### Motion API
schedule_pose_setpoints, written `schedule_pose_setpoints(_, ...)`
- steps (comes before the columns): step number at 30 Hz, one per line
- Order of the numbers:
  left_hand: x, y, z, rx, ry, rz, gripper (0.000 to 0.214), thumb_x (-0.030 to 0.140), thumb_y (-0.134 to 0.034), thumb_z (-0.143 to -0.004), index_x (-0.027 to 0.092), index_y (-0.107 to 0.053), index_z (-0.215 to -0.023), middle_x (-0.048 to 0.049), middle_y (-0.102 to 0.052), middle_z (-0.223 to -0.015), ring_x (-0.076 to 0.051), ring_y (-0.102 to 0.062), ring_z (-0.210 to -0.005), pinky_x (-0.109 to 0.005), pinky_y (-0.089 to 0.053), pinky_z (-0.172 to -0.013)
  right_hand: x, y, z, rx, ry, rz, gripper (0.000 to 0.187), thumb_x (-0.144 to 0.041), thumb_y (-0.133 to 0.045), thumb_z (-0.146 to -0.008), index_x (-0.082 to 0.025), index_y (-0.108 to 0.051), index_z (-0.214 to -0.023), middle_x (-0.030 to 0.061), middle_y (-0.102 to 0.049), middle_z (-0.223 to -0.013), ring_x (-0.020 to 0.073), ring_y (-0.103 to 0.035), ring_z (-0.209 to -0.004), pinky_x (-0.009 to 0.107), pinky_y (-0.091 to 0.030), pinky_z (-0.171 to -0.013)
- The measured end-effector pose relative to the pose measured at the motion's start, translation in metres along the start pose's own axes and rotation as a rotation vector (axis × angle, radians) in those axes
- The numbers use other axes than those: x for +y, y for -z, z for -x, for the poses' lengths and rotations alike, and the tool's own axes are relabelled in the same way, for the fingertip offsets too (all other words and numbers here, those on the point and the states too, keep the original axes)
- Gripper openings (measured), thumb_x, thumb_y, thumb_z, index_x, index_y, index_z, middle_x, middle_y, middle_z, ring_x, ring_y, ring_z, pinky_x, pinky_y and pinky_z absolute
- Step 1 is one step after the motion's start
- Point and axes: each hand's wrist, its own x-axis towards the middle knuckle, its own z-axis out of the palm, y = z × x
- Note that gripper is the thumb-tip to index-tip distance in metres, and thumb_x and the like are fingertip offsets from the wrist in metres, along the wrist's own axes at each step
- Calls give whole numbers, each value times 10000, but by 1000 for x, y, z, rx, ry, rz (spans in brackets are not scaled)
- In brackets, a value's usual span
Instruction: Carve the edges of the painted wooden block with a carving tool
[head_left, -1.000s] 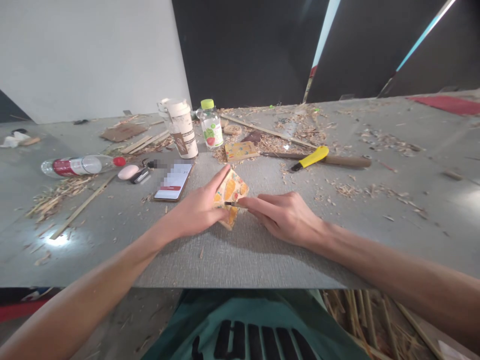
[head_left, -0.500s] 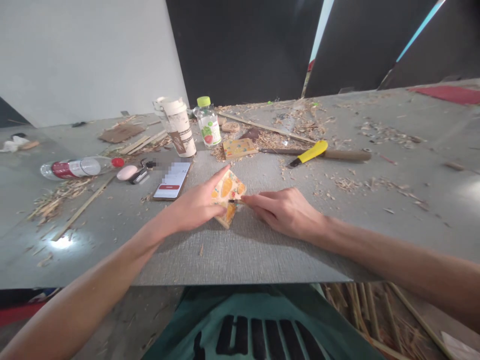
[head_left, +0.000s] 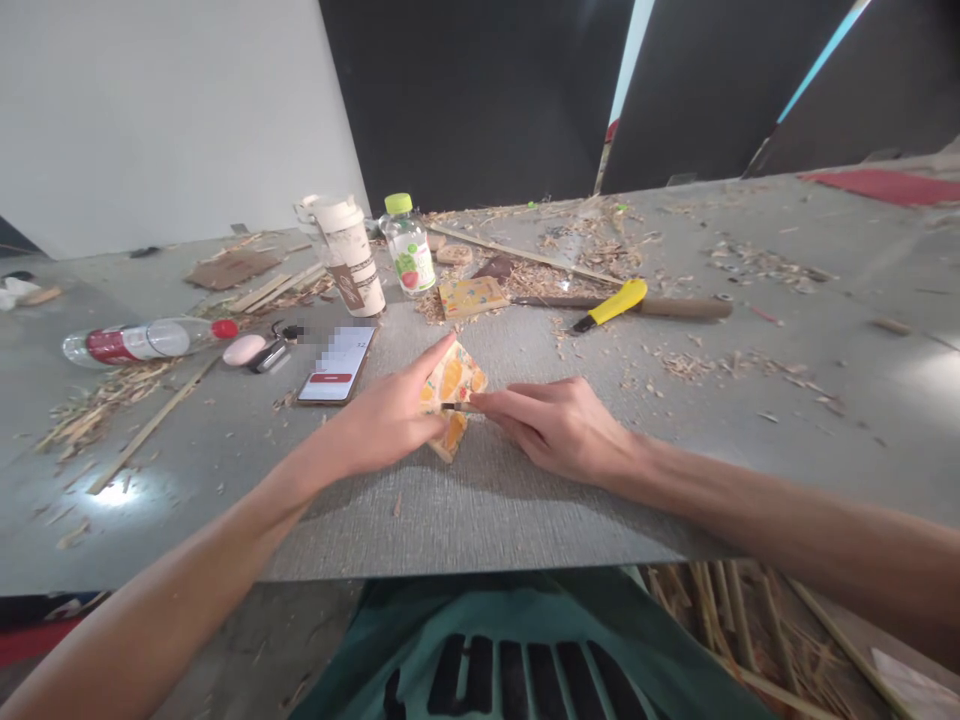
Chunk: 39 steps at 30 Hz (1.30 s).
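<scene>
A small wooden block with orange and yellow fruit pictures lies on the grey table in front of me. My left hand grips its left side, with the forefinger stretched along the top edge. My right hand is closed in a pinch on a thin dark stick, whose tip rests on the block's face.
A phone lies left of the block, with a paper cup, a green-capped bottle and a second painted block behind. A yellow utility knife, a wooden handle, a lying bottle and wood shavings lie around.
The stick's tip has moved slightly left across the block's face. Both hands stay on the block; the view has shifted a little.
</scene>
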Motion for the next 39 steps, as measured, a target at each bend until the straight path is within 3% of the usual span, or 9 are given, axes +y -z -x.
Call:
schedule_pose_setpoints(10, 1, -2, -1, 3, 19, -2, 989, 299, -633, -912, 256, -137, -1766, -60, -241, -1813, -386, -282, -1657, -573, -333, -1321, 2, 3, 1, 4, -36, -29, 350, -182, -475, -1105, -180, -749, -1323, 33, -777, -876, 112, -611, -626, 287, -311, -565)
schedule_pose_setpoints(14, 1, -1, 1, 8, 45, 1, 984, 295, -618, -903, 247, -148, -1765, -58, -246, -1812, -388, -260, -1664, -576, -338, -1318, 2, 2, 0, -72, -30, 22, 379, -206, -445, -1119, -179, -720, -1378, 31, -765, -851, 109, -552, -594, 303, -259, -552)
schedule_pose_setpoints(19, -5, 1, 2, 7, 53, 45, 1004, 321, -635, -883, 239, -159, -1763, -30, -198, -1826, -338, -185, -1691, -522, -237, -1369, 4, 5, 4, -148, -11, 145, 388, -233, -432, -1110, -180, -740, -1341, 16, -713, -745, 111, -442, -538, 328, -181, -539)
schedule_pose_setpoints(26, -1, 1, 0, -8, 47, 68, 1028, 320, -635, -867, 203, -145, -1763, -58, -196, -1827, -331, -190, -1691, -526, -218, -1373, 1, 2, 3, -54, -31, 140, 400, -241, -431, -1111, -246, -745, -1359, 0, -695, -761, 105, -443, -554, 321, -170, -533)
schedule_pose_setpoints(30, -4, 0, 0, 1, 41, 41, 1013, 296, -629, -877, 221, -143, -1763, -49, -205, -1827, -310, -187, -1694, -513, -202, -1377, 0, 1, 1, -70, -34, 139, 399, -250, -423, -1120, -231, -733, -1372, 9, -720, -794, 108, -436, -559, 332, -172, -536)
schedule_pose_setpoints(35, 1, 2, 1, 1, 48, 43, 995, 299, -625, -884, 228, -163, -1762, -60, -209, -1824, -350, -217, -1682, -536, -265, -1354, 4, 8, 7, -155, -32, 186, 387, -243, -428, -1099, -233, -767, -1285, -11, -642, -676, 114, -399, -531, 334, -167, -541)
schedule_pose_setpoints(39, 3, 1, 1, 5, 46, 30, 996, 304, -633, -887, 251, -160, -1762, -77, -270, -1807, -380, -238, -1672, -566, -333, -1321, 1, 5, 4, -80, -56, 155, 382, -242, -445, -1100, -244, -751, -1328, 6, -705, -776, 111, -467, -577, 327, -184, -547)
